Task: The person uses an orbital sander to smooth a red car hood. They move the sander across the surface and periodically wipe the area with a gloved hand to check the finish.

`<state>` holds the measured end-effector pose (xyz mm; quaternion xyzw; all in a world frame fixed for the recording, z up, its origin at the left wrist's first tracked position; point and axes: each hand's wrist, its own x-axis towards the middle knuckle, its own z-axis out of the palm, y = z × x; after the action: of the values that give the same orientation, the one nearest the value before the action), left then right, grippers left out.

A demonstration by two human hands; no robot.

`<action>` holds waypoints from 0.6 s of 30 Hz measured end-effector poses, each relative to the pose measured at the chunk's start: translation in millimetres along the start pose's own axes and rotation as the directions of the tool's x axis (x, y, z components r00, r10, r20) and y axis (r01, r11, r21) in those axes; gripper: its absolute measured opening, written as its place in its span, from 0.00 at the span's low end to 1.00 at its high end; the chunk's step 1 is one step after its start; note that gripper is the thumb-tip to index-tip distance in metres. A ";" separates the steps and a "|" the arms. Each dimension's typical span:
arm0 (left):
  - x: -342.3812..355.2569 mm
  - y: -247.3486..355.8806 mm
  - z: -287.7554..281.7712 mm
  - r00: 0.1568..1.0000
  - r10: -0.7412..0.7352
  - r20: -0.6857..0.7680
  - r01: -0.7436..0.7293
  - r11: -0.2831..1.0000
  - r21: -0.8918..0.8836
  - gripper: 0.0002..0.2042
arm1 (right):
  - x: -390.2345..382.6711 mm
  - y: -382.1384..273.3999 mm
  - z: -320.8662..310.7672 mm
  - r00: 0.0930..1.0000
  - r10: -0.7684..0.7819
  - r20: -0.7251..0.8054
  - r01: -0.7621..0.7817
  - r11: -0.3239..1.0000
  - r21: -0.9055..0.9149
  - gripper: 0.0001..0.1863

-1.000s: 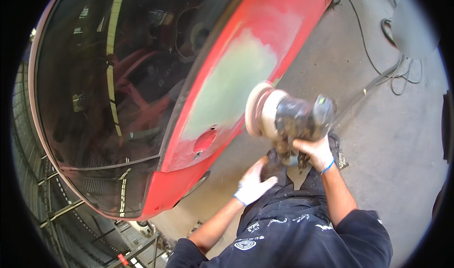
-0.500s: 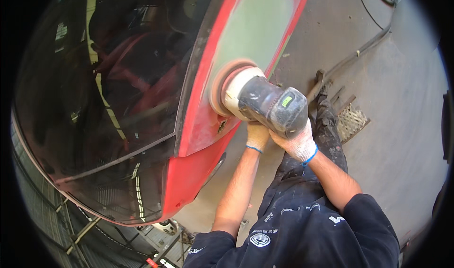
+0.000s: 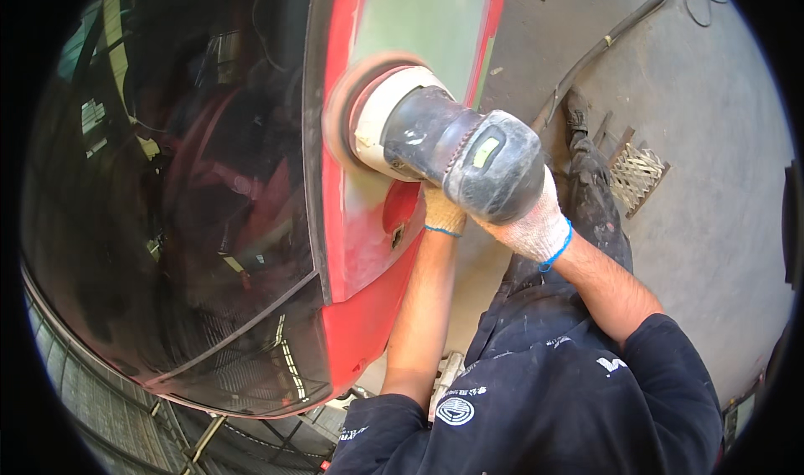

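Observation:
A round-pad power sander point(image 3: 419, 127) with a white collar and dark body lies tilted against a red car door panel point(image 3: 356, 261). Its pad is blurred, close to the black window trim. My left hand point(image 3: 444, 210), in a pale work glove with a blue cuff, is closed around the tool's underside; the body hides most of its fingers. Behind it, my right hand point(image 3: 538, 225), gloved alike, grips the rear end, its fingers also partly covered. Beyond the pad the panel bears a grey-green sanded patch point(image 3: 419, 23), and a small handle recess point(image 3: 397, 237) shows nearer me.
Dark car windows point(image 3: 193, 182) fill the left side. A thick hose point(image 3: 599, 52) runs across the grey floor point(image 3: 695, 182) at the far right. Beside my leg lies a metal grate piece point(image 3: 638, 173). Metal framing point(image 3: 126, 416) shows at lower left.
The sander has moved away from the handle recess and toward the window trim, both hands still on it. A red area by the recess has come into sight. My view has shifted slightly.

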<state>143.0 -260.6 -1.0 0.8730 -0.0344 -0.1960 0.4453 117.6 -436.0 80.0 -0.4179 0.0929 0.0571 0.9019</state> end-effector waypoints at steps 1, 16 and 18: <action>3.3 1.5 -1.5 1.000 -0.004 0.013 0.004 1.000 0.003 0.21 | 3.7 -6.6 -0.3 1.000 0.007 -0.003 -0.008 0.998 -0.060 0.37; 90.2 69.3 23.9 1.000 -0.007 0.023 0.008 1.000 -0.016 0.20 | 65.2 -75.6 -38.5 0.987 0.055 -0.151 -0.058 0.998 -0.013 0.38; 83.1 73.3 22.9 0.998 -0.035 0.044 0.036 0.999 -0.021 0.19 | 63.0 -77.7 -43.9 0.995 0.091 -0.041 -0.085 0.988 0.129 0.31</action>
<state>219.4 -341.7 19.0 0.8641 -0.0263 -0.2232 0.4503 187.9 -518.0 96.4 -0.3565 0.1358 0.0810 0.9208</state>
